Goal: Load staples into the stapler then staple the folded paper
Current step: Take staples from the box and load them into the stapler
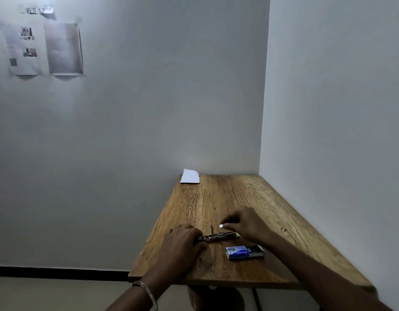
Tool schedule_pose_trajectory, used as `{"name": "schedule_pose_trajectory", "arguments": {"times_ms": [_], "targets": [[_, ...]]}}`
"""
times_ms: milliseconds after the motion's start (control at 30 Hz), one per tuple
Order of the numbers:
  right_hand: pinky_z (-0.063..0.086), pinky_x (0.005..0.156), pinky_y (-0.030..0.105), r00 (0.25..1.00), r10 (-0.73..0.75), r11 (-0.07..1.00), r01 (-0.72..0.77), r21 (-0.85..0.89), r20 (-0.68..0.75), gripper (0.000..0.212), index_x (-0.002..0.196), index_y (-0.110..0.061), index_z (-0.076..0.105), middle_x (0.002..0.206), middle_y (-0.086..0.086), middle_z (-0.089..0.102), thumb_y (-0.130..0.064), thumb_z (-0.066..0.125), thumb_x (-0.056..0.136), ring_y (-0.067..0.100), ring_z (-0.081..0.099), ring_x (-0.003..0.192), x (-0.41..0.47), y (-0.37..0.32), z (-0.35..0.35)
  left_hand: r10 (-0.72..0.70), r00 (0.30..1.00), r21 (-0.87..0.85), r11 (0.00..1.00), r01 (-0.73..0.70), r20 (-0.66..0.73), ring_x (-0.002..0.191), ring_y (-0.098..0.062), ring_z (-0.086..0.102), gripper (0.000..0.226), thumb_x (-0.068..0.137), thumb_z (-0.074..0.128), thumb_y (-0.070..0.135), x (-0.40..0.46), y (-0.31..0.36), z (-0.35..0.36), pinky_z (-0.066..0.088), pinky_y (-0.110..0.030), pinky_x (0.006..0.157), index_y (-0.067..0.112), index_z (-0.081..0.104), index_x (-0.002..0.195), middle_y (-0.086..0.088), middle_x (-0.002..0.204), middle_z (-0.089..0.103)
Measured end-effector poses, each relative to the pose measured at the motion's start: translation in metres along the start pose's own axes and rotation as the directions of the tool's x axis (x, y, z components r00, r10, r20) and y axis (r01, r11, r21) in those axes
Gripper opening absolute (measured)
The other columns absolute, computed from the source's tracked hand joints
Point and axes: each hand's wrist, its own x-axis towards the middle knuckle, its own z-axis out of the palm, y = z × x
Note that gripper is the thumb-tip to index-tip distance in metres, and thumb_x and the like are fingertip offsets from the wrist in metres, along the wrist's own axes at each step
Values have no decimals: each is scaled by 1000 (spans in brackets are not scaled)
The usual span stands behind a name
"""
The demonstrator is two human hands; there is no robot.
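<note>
Head view: looks down on a wooden table point(216, 198) pushed into a corner of grey walls. Near the front edge lies a stapler point(218, 236), opened out flat and long across the table, a thin metal rod standing up from its middle. Left hand point(182, 241) at the stapler's left end, palm down, fingers curled over that end and holding it against the wood; metal bangle point(147, 292) on that wrist. Right hand point(245, 223) just above the stapler's right half, apart from it, thumb and forefinger pinching a small pale piece, likely a strip of staples point(221, 226); too small to tell for sure. Strip held a little above and behind the open channel, just right of the upright rod. Just in front of the right hand, a blue staple box point(237, 252), its inner tray slid partly out to the right, lying flat and well clear of the stapler. Far back at the table's left rear corner, against the wall, a folded white paper point(190, 176), well apart from both hands. High on the left wall, taped printed sheets point(43, 48) under a small label reading WS 12 point(36, 10).
</note>
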Motion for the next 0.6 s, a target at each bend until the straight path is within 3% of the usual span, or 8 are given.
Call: {"name": "schedule_pose_trajectory", "arguments": {"times_ms": [200,367,600], "targets": [[52,69,13,999,19,999,-18,-41,27,9,93,-22,77,90,-10,75,-19,75,85,-4,68,79,0,5,9,-5,1000,9,1000,4,8,107,-5,48,31,93,50,54,0,-2,3,34,-27,90,37,60,118,17,115,58],[49,60,7,997,37,999,-36,-23,69,9,91,-22,78,80,-18,71,-21,78,83,-9,66,75,-1,7,11,-13,999,0,1000,13,30,107,-6,48,31,94,50,52,2,-2,4,35,-27,91,37,60,119,15,117,59],[55,70,15,990,62,998,-61,-7,127,9,92,-21,77,89,-10,75,-20,77,83,-2,70,80,4,8,8,-22,1000,7,1000,22,20,106,-5,48,30,94,50,52,0,-1,4,27,-26,82,37,61,118,17,115,58]]}}
